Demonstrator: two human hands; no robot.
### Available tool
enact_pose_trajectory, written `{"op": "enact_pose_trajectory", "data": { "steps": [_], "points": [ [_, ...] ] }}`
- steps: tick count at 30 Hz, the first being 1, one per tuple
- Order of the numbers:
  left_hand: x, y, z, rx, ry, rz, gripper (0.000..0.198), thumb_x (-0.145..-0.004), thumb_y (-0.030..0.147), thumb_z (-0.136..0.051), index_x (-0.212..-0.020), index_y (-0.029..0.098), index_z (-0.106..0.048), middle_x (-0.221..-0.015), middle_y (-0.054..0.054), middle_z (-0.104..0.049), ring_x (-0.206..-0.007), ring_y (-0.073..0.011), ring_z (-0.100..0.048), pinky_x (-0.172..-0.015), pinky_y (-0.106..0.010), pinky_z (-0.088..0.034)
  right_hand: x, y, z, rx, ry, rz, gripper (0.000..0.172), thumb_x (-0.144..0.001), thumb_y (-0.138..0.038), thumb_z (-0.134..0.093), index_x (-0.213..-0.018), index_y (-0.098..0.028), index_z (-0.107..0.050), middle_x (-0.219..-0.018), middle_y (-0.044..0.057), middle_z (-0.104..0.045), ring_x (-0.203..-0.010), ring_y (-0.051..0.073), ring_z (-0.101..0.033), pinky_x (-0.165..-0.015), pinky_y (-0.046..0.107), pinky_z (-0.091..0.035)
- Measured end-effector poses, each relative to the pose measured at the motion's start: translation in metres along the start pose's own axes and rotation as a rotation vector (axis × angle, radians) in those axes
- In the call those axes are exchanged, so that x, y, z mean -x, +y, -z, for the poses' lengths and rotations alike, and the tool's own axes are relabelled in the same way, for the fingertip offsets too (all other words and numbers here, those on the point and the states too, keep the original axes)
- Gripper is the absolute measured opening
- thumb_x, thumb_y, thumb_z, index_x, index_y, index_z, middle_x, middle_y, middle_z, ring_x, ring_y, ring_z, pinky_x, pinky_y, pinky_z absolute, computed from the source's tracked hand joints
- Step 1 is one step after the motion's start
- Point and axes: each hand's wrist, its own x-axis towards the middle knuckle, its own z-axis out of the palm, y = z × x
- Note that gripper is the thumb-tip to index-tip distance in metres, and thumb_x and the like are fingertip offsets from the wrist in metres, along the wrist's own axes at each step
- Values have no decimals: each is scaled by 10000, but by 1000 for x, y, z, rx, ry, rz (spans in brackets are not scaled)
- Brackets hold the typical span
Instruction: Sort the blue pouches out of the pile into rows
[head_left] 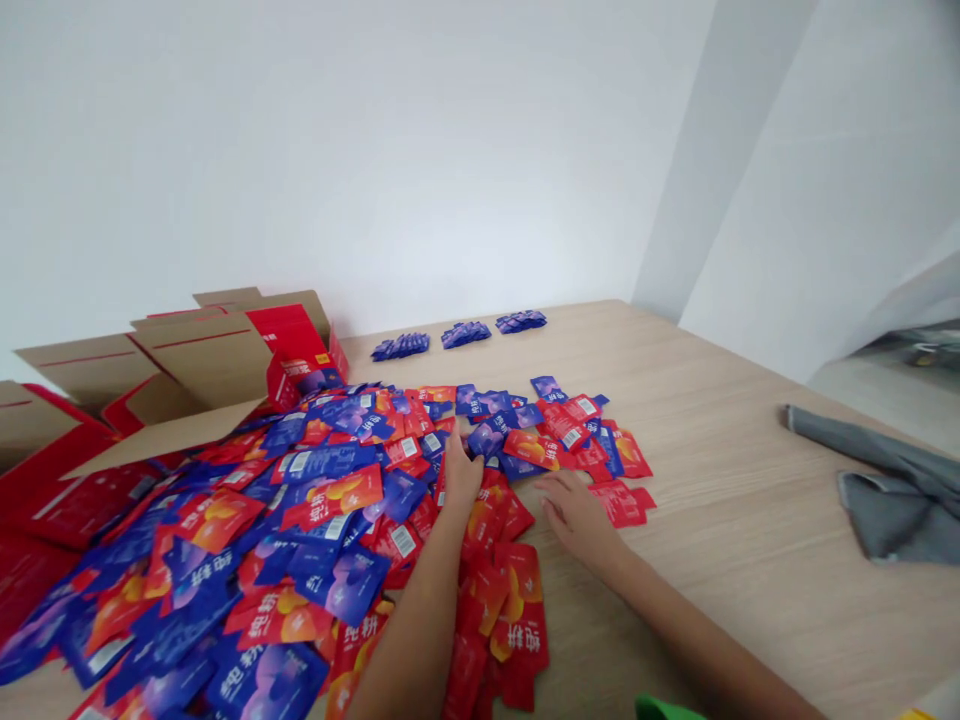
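A big heap of red and blue sachets (pixel 315 510) covers the left and middle of a light wooden table (pixel 720 420). My left hand (pixel 459 470) reaches into the heap, its fingers curled on a blue sachet (pixel 484 438) near the pile's far side. My right hand (pixel 574 515) lies flat and open on the table beside a red sachet (pixel 619 500) at the heap's right edge. A column of red sachets (pixel 517 610) lies between my two forearms.
Open red and brown cardboard boxes (pixel 187 370) stand at the left. Three small stacks of blue sachets (pixel 465 333) sit in a row by the back wall. A grey cloth (pixel 892 490) lies at the right edge.
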Motion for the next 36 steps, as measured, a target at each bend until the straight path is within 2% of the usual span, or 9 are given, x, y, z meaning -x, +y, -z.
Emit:
{"op": "enact_pose_trajectory", "data": {
  "steps": [2,5,9,12,16,22,24,29,36],
  "points": [
    [-2,0,2,130,-32,53,331,-650,78,-607,-963,171,-660,-885,-44,-664,-852,-204,-616,-880,-380,-477,-5,-7,-8,-142,-46,-39,309,-821,-139,-429,-1044,-181,-638,-1056,95,-655,-996,213,-593,-860,381,-495],
    [-6,-1,6,255,-42,71,63,-683,209,-639,-737,178,-650,-689,-6,-649,-702,-176,-608,-777,-347,-511,-9,-11,-16,-264,-80,-111,317,-832,-149,-411,-1041,-194,-645,-1013,76,-686,-927,196,-631,-789,347,-524],
    [-10,-3,6,495,2,122,168,-664,308,-659,-746,175,-598,-639,30,-616,-614,-135,-604,-710,-322,-531,-10,-12,-21,-147,-29,-49,357,-840,-128,-385,-1078,-165,-648,-1118,107,-662,-1062,200,-590,-936,383,-472],
    [-11,-3,5,666,-13,178,206,-628,308,-681,-700,182,-535,-592,47,-591,-589,-129,-623,-750,-363,-543,-14,-12,-23,103,-41,13,423,-859,-165,-407,-1252,-168,-566,-1361,121,-522,-1289,249,-420,-1066,476,-335],
    [-10,-1,9,807,-85,223,212,-585,231,-701,-674,185,-514,-614,33,-630,-651,-138,-659,-836,-405,-536,-17,0,-25,351,-124,-92,469,-899,-264,-396,-1358,-204,-469,-1435,100,-446,-1353,303,-334,-1076,569,-249],
    [-6,5,11,930,-206,272,291,-600,134,-695,-847,223,-570,-682,67,-673,-694,-119,-681,-886,-400,-530,-16,24,-14,435,-56,-261,461,-897,-281,-382,-1303,-117,-525,-1406,176,-461,-1355,348,-318,-1076,614,-174],
    [-5,9,9,933,-232,285,285,-624,152,-697,-866,224,-564,-691,66,-681,-687,-129,-689,-881,-419,-534,-20,22,-9,426,-67,-254,468,-875,-258,-416,-1303,-102,-521,-1418,178,-447,-1354,352,-315,-1080,593,-185],
    [-2,18,7,931,-263,347,215,-683,266,-714,-836,188,-585,-738,9,-713,-702,-174,-702,-817,-425,-565,-41,7,-12,381,-175,-72,603,-814,-237,-504,-1398,-126,-397,-1463,162,-388,-1350,316,-326,-1087,497,-250],
    [1,16,7,815,-270,389,250,-656,229,-745,-847,148,-605,-674,-30,-700,-736,-231,-714,-693,-375,-594,-52,7,-30,319,-158,-66,415,-854,-171,-439,-1247,-104,-553,-1281,153,-578,-1187,273,-500,-1029,413,-345]
  ]
}}
